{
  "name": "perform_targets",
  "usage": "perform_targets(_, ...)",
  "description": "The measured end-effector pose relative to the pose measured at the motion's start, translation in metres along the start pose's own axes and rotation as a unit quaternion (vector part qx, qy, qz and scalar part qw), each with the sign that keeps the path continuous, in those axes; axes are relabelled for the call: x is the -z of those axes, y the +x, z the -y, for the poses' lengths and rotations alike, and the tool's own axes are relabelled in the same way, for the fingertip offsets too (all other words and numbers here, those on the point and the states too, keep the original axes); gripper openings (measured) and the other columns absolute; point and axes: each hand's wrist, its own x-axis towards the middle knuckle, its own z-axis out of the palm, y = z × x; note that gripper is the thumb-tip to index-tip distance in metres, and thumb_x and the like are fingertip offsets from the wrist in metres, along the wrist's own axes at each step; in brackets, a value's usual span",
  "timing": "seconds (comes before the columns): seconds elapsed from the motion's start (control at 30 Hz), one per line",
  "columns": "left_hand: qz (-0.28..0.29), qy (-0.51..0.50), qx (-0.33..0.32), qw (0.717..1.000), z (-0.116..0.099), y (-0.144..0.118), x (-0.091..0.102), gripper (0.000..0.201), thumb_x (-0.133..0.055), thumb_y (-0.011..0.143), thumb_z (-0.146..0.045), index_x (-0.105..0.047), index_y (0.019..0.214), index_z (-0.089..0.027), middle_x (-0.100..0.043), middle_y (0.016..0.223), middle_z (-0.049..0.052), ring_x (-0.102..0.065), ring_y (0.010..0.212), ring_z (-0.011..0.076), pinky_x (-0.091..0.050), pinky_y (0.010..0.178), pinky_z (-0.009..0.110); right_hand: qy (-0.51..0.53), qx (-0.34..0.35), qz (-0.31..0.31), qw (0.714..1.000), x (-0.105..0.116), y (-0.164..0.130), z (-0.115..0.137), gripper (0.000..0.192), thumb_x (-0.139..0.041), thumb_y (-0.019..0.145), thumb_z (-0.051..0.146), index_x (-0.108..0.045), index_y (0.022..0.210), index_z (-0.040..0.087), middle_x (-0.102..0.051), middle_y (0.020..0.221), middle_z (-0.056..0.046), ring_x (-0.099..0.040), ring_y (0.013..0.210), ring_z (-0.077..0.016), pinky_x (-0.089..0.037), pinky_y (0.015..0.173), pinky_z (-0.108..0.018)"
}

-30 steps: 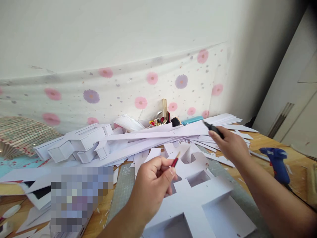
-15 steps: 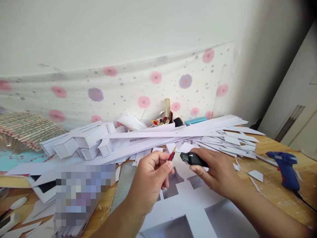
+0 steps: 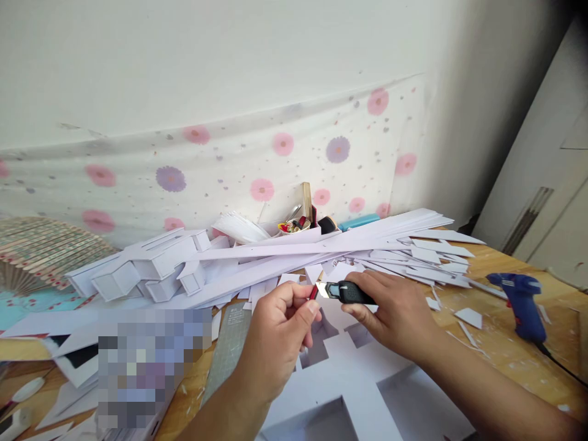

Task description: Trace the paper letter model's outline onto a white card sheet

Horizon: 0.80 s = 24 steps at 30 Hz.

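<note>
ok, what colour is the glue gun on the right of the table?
Blue glue gun, lying on the wooden table; the head view shows it.

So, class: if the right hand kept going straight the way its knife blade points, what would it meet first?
Probably the red pencil pinched in the left hand; the knife in the right hand has its blade almost at the tip, though depth is unclear.

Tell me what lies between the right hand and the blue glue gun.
Head view: white paper scraps on bare wooden table separate right hand from glue gun.
</note>
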Motion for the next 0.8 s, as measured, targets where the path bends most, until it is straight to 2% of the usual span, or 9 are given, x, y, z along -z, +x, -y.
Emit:
perform_targets(0.07, 0.022, 0.009, 0.011, 1.000, 0.002, 0.000, 0.001, 0.017, -0.060, 0.076, -0.032, -0.062, 0.082, -0.016, -0.058, 0.065, -0.003, -0.043, 0.042, 0.0043, -0.032, 0.041, 0.017, -0.022, -0.087, 0.013, 0.996, 0.003, 0.006, -0.023, 0.045, -0.041, 0.089, 0.060, -0.064, 0.099, 0.023, -0.066, 0.074, -0.004, -0.059, 0.065, -0.0196, -0.035, 0.055, -0.027)
perform_targets(0.1, 0.033, 0.014, 0.016, 0.999, 0.003, -0.001, 0.001, 0.016, -0.059, 0.076, -0.031, -0.061, 0.081, -0.016, -0.058, 0.065, -0.003, -0.043, 0.042, 0.0041, -0.032, 0.041, 0.017, -0.043, -0.166, 0.009, 0.985, 0.007, 0.009, -0.038, 0.047, -0.040, 0.088, 0.062, -0.065, 0.099, 0.024, -0.067, 0.070, -0.004, -0.059, 0.059, -0.0200, -0.033, 0.051, -0.027)
perform_targets(0.17, 0.043, 0.023, 0.025, 0.998, 0.004, -0.002, 0.001, 0.014, -0.059, 0.076, -0.030, -0.061, 0.081, -0.017, -0.058, 0.066, -0.003, -0.044, 0.043, 0.0042, -0.032, 0.041, 0.017, -0.080, -0.314, 0.011, 0.946, 0.015, 0.014, -0.066, 0.051, -0.036, 0.087, 0.063, -0.067, 0.097, 0.024, -0.065, 0.061, -0.004, -0.057, 0.052, -0.0216, -0.030, 0.045, -0.027)
perform_targets(0.23, 0.041, 0.025, 0.035, 0.998, 0.004, -0.002, 0.001, 0.014, -0.059, 0.075, -0.029, -0.061, 0.082, -0.017, -0.058, 0.066, -0.003, -0.044, 0.044, 0.0046, -0.032, 0.041, 0.017, -0.085, -0.341, -0.022, 0.936, 0.021, 0.016, -0.078, 0.052, -0.035, 0.087, 0.063, -0.066, 0.098, 0.024, -0.067, 0.066, -0.004, -0.060, 0.058, -0.0234, -0.033, 0.048, -0.027)
perform_targets(0.3, 0.030, 0.018, 0.039, 0.999, 0.003, -0.001, 0.001, 0.014, -0.059, 0.074, -0.027, -0.061, 0.081, -0.016, -0.058, 0.065, -0.003, -0.043, 0.043, 0.0043, -0.030, 0.041, 0.016, -0.070, -0.307, -0.015, 0.949, 0.021, 0.014, -0.070, 0.050, -0.037, 0.087, 0.063, -0.065, 0.103, 0.025, -0.067, 0.067, -0.003, -0.061, 0.060, -0.0236, -0.035, 0.049, -0.028)
perform_targets(0.4, 0.011, -0.013, 0.023, 1.000, 0.002, 0.002, 0.000, 0.016, -0.057, 0.078, -0.031, -0.061, 0.081, -0.015, -0.059, 0.066, -0.001, -0.042, 0.043, 0.0038, -0.028, 0.041, 0.016, -0.021, -0.149, 0.015, 0.989, 0.012, 0.006, -0.032, 0.044, -0.039, 0.089, 0.060, -0.063, 0.105, 0.026, -0.070, 0.079, -0.003, -0.064, 0.069, -0.0222, -0.039, 0.055, -0.028)
perform_targets(0.5, 0.001, -0.032, 0.014, 0.999, 0.001, 0.002, 0.001, 0.021, -0.055, 0.081, -0.036, -0.060, 0.082, -0.015, -0.060, 0.067, 0.000, -0.042, 0.042, 0.0039, -0.026, 0.040, 0.016, 0.035, -0.021, 0.025, 0.999, 0.004, -0.001, -0.001, 0.041, -0.038, 0.092, 0.055, -0.061, 0.103, 0.023, -0.069, 0.086, -0.004, -0.063, 0.073, -0.0195, -0.041, 0.060, -0.028)
perform_targets(0.6, -0.001, -0.019, 0.010, 1.000, 0.000, 0.001, 0.002, 0.021, -0.056, 0.082, -0.036, -0.059, 0.082, -0.015, -0.061, 0.068, 0.000, -0.041, 0.042, 0.0028, -0.025, 0.040, 0.016, 0.056, 0.013, 0.036, 0.998, 0.002, -0.003, 0.007, 0.041, -0.038, 0.093, 0.055, -0.059, 0.102, 0.021, -0.066, 0.082, -0.004, -0.060, 0.069, -0.0183, -0.040, 0.061, -0.028)
perform_targets(0.8, 0.010, -0.016, -0.006, 1.000, 0.003, 0.000, 0.003, 0.021, -0.054, 0.084, -0.037, -0.057, 0.081, -0.017, -0.058, 0.066, -0.002, -0.042, 0.044, 0.0041, -0.028, 0.041, 0.017, 0.055, 0.014, 0.044, 0.997, 0.001, -0.004, 0.003, 0.042, -0.037, 0.093, 0.056, -0.059, 0.101, 0.021, -0.064, 0.079, -0.004, -0.058, 0.068, -0.0180, -0.038, 0.060, -0.028)
